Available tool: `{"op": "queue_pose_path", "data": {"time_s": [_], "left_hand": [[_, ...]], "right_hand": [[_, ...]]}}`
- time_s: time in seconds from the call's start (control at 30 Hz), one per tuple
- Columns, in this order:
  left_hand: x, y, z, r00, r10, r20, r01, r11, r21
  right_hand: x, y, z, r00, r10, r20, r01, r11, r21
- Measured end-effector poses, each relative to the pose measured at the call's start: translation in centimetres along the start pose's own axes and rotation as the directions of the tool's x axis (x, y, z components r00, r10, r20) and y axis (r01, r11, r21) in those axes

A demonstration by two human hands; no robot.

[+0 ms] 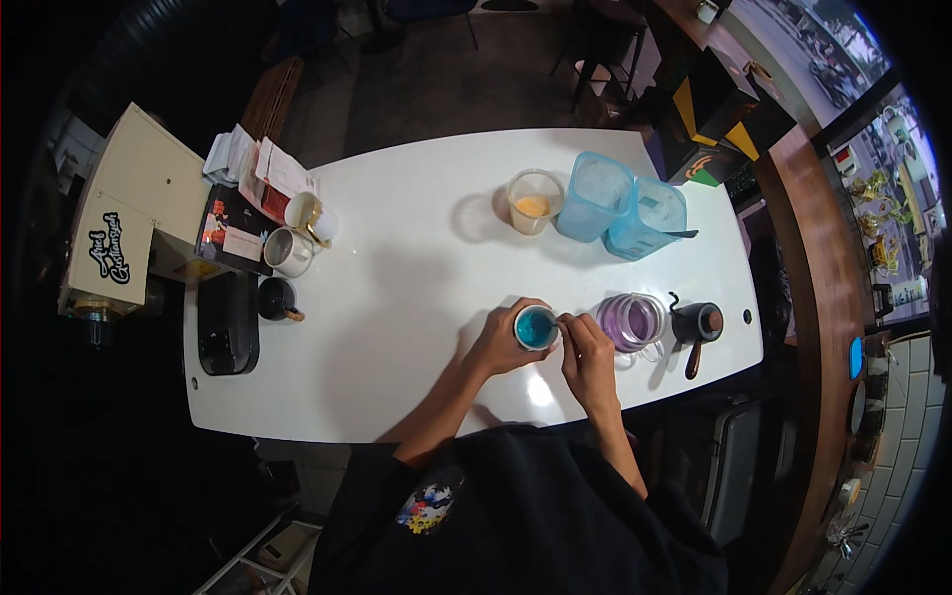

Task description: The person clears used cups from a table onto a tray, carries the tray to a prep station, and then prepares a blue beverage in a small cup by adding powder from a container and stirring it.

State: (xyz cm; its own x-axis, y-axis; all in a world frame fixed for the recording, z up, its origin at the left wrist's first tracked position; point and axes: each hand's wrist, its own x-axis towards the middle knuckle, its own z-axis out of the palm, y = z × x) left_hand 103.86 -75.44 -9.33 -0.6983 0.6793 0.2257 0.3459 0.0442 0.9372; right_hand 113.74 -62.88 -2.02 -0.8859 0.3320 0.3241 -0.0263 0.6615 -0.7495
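Observation:
Near the front of the white table, my left hand (504,342) is wrapped round a small cup (536,328) with bright blue liquid in it. My right hand (589,359) pinches a thin, spoon-like utensil (557,323) at the cup's right rim; its lower end is hidden. Just right of that hand stands a clear glass jug (633,322) with purple liquid. Beside the jug is a small black kettle (697,322) with a wooden handle. Farther back are a translucent cup (535,201) with pale orange contents and two light blue plastic containers, one tall (595,195) and one lower (647,218).
At the table's left end are a cream machine (139,188), white mugs (289,252), a small black pot (277,298), a black tray (227,322) and papers (283,169). Black boxes (719,114) stand past the far right corner, by a wooden counter (828,327).

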Motion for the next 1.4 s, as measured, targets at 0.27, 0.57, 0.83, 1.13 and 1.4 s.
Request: {"op": "queue_pose_path", "data": {"time_s": [0.27,0.57,0.83,1.13,1.4], "left_hand": [[0.3,-0.3,-0.2,0.999,0.043,0.001,-0.043,0.999,-0.022],[0.4,0.3,-0.1,1.0,-0.008,-0.008,0.008,1.0,-0.018],[0.2,-0.1,-0.3,1.0,0.026,-0.005,-0.026,0.999,-0.031],[0.4,-0.1,-0.3,0.999,0.034,0.016,-0.034,0.999,-0.02],[0.3,0.2,-0.1,1.0,-0.014,0.001,0.014,1.0,-0.015]], "right_hand": [[0.0,-0.4,-0.1,0.992,-0.091,0.087,0.087,0.995,0.053],[0.5,0.0,0.0,0.999,-0.037,0.027,0.038,0.999,-0.012],[0.3,-0.3,-0.7,0.983,-0.097,0.157,0.1,0.995,-0.015],[0.4,-0.2,0.2,0.997,-0.058,0.044,0.057,0.998,0.013],[0.5,0.0,-0.7,0.999,0.005,0.04,-0.004,1.0,-0.01]]}}
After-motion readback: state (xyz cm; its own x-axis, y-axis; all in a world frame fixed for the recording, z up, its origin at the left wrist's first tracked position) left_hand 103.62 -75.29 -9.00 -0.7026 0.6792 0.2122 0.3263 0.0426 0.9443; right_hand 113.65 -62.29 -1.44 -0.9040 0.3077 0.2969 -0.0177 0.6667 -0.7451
